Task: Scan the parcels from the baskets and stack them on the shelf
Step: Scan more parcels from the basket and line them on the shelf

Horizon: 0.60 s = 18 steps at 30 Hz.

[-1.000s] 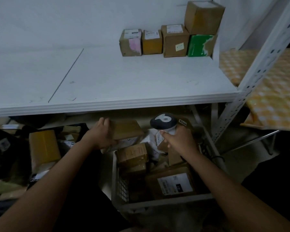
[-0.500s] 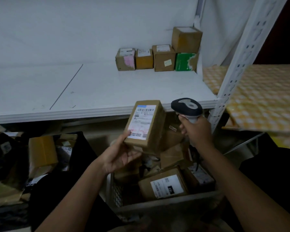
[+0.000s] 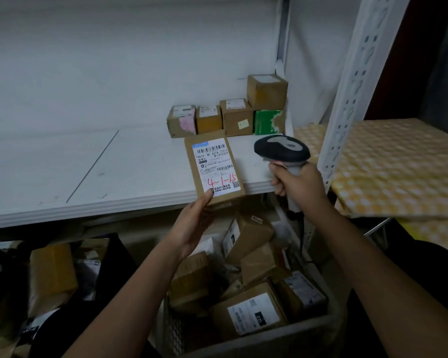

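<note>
The left hand [image 3: 192,226] holds a brown parcel [image 3: 214,169] from below, thumb pressed on the label's lower corner; the other fingers are hidden behind the box, and the parcel's lower edge is covered by the hand. It is held up in front of the shelf [image 3: 130,174] edge, label facing the camera. The white label carries barcodes, a line reading roughly "501E- M1 A21A", red handwriting "4-1-15", a small QR code and fine print too small to read. The right hand [image 3: 299,183] is curled round the grip of a scanner [image 3: 282,151], its dark head just right of the parcel and apart from it; the lower handle and cord vanish behind the wrist. At the back of the shelf stand five boxes [image 3: 237,117]: three brown in a row, a green one beside them with a brown one stacked on top; their labels are illegible. Below, a basket [image 3: 256,342] holds a jumble of brown parcels, mostly in shadow; one front label shows a dark patch with unreadable characters. To the left lies a dim pile [image 3: 49,275] of packages, partly cut off by the frame. On the right, a yellow checked cloth [image 3: 398,166] is blurred, behind a white perforated post [image 3: 352,81].
</note>
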Available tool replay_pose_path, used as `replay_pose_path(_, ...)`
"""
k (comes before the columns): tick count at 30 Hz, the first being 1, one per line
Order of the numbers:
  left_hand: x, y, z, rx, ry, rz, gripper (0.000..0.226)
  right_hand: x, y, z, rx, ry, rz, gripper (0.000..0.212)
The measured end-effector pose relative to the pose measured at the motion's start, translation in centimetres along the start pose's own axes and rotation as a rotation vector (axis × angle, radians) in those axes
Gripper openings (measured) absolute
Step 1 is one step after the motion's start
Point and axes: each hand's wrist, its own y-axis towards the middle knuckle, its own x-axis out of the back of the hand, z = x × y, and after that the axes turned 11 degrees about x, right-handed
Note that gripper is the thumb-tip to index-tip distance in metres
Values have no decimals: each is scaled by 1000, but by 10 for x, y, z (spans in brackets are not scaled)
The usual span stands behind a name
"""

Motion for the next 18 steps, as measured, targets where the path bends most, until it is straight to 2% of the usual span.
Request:
replay_pose_path(3, 1, 18, 0, -62, 101, -79, 90, 4, 14, 14, -36, 100, 73, 15)
replay_pose_path(5, 0, 25, 1, -79, 139, -119, 102, 7, 18, 19, -54, 118, 106, 13)
replay_pose_path(14, -10, 44, 7, -99, 199, -196, 97, 6, 21, 16, -127, 207, 242, 13)
replay_pose_path(18, -13, 49, 7, -122, 253, -192, 81, 5, 22, 15, -159, 234, 227, 13)
